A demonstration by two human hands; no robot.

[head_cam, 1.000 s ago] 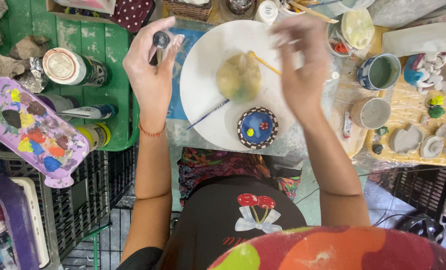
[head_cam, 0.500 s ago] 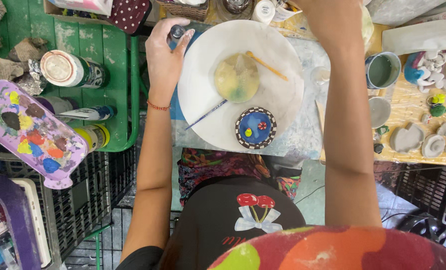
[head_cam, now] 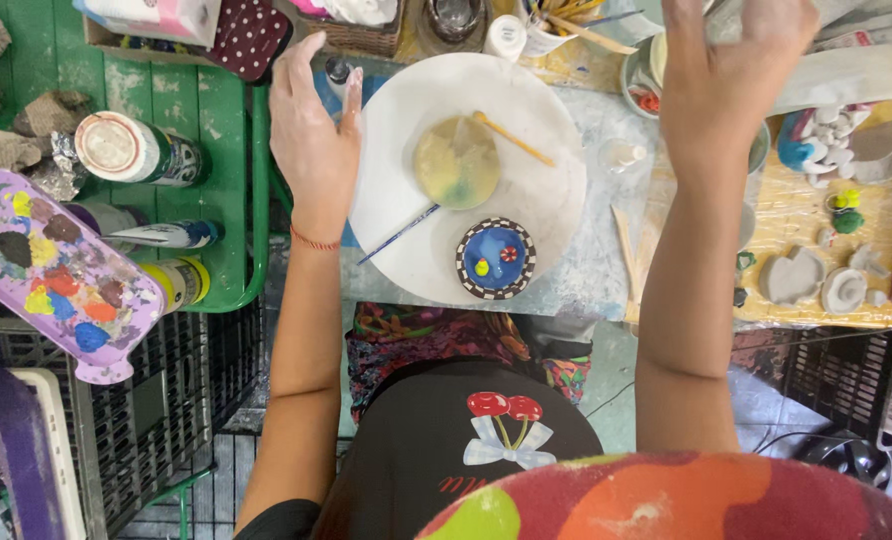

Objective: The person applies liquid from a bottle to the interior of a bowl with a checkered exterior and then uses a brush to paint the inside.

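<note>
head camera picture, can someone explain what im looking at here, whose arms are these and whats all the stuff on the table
The camera sits on a person's head and looks straight down, so the two bare arms reaching up the picture are that person's own. The left hand hovers by the edge of a round white board, fingers loosely open, with a small dark bottle just beyond them; whether it touches the bottle is unclear. The right hand is spread open over the jars at the far side and holds nothing visible. On the board lie a yellowish disc, a small blue painted dish with a checked rim, and a thin paintbrush. To the left, a purple paint palette rests by a green tray with paint bottles.
</note>
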